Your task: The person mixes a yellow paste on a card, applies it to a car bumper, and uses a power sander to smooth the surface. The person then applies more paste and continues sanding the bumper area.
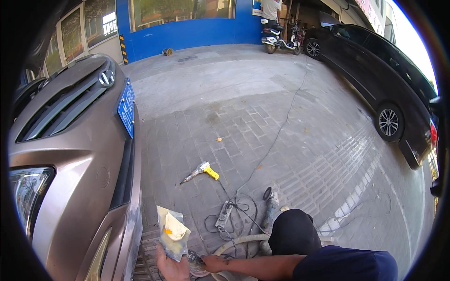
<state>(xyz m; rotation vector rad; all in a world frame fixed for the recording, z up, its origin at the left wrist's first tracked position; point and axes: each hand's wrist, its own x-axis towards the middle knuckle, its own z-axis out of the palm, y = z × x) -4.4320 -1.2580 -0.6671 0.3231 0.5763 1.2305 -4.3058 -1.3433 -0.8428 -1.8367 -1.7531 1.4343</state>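
My left hand [172, 266] holds a translucent sheet or bag [178, 248] with cream paste [173, 226] and an orange blob on it, low in the head view. Just right of it, my right hand [213, 263] grips a dark metallic tool [194, 257], partly hidden. A yellow-handled hot-air gun [200, 169] lies on the paving ahead. Farther right, an angle grinder [271, 204] rests beside my dark-clothed knee [293, 234]. A power strip [224, 215] with tangled cords and a pale hose [241, 241] lie nearby.
A bronze car's front end [79, 173] is close at my left; a dark car [365, 70] stands at right. A scooter [279, 42], a person [271, 9] and a small spool [167, 52] are by the blue wall [187, 42]. A cord crosses the paving.
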